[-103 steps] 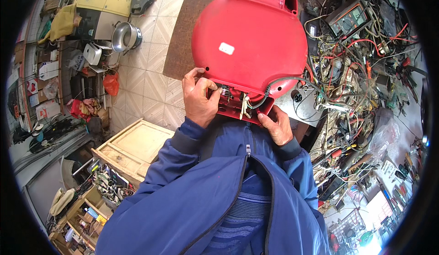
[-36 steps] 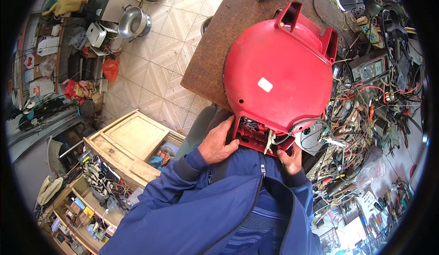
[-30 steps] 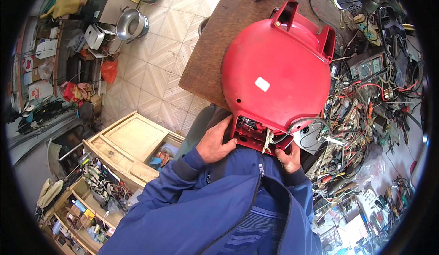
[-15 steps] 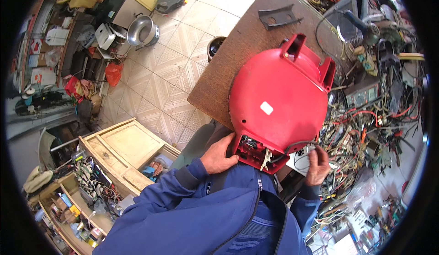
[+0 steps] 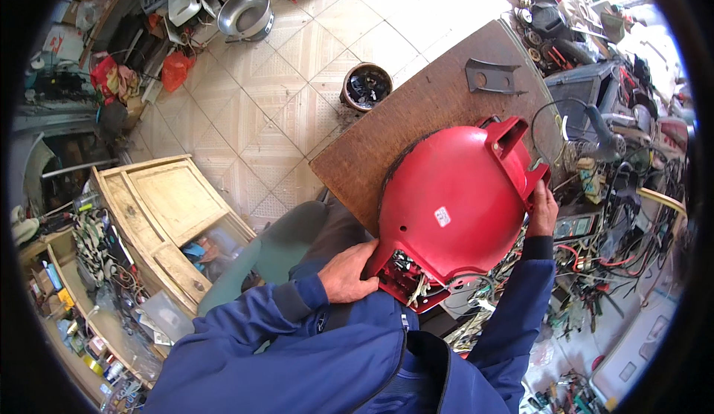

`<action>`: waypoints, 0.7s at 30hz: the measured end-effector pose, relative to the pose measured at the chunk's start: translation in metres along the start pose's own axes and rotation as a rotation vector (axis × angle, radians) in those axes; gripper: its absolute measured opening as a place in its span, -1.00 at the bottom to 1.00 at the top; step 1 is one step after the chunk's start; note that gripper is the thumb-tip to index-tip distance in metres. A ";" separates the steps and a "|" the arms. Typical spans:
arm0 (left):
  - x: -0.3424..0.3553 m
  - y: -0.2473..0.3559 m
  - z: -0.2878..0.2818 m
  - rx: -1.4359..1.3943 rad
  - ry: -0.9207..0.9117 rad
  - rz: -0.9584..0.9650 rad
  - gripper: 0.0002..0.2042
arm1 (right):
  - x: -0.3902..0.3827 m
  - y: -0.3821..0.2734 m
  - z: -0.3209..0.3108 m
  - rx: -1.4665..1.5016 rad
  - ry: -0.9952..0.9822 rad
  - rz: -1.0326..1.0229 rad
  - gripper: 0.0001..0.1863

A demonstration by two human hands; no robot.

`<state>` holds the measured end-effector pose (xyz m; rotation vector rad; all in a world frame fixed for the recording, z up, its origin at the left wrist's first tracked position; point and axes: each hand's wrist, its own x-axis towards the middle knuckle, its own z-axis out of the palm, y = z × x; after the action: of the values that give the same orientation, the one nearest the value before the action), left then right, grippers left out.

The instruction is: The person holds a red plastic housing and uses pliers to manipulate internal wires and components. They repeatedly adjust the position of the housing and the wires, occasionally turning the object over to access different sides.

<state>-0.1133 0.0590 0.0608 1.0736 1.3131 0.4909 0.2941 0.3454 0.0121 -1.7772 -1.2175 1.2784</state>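
Observation:
A red, round-bodied appliance housing [image 5: 454, 206] lies with its smooth domed side up, partly on the brown table [image 5: 357, 161] and partly over my lap. Its near end is an open compartment where wires [image 5: 418, 286] and small parts show. My left hand [image 5: 348, 274] grips the near left corner of that compartment, thumb on top. At the right side, my right hand [image 5: 544, 212] is closed round a projecting red bracket [image 5: 537, 176]; some of its fingers are hidden. A black bent metal bracket [image 5: 493, 77] lies beyond the housing on the table.
Tangled cables, tools and a hot-air-gun-like tool [image 5: 606, 143] crowd the right side. A dark bucket [image 5: 367, 87] stands on the tiled floor beside the table, a steel pot [image 5: 245, 16] farther off. Wooden drawers [image 5: 171, 209] with clutter are at my left.
My right hand has moved up from the near right corner and cables to the bracket on the right side. My left hand keeps its hold. The view has shifted.

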 end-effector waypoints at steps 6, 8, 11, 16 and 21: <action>-0.001 -0.007 0.005 0.003 0.054 0.044 -0.21 | 0.004 0.016 -0.013 0.068 0.000 -0.039 -0.62; -0.001 -0.008 0.005 0.000 0.060 0.052 -0.20 | 0.006 0.020 -0.008 0.022 0.043 -0.048 -0.63; -0.001 -0.006 0.004 0.012 0.052 0.029 -0.20 | 0.012 0.009 -0.002 0.049 0.007 -0.007 -0.64; -0.001 -0.003 0.001 -0.021 0.069 0.042 -0.20 | 0.029 0.026 -0.013 -0.054 0.065 -0.081 -0.68; -0.002 -0.008 0.006 -0.015 0.081 0.042 -0.20 | 0.024 0.006 -0.001 -0.094 0.022 -0.066 -0.69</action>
<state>-0.1099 0.0514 0.0547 1.0804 1.3580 0.5799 0.2994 0.3651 -0.0009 -1.7966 -1.3324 1.1793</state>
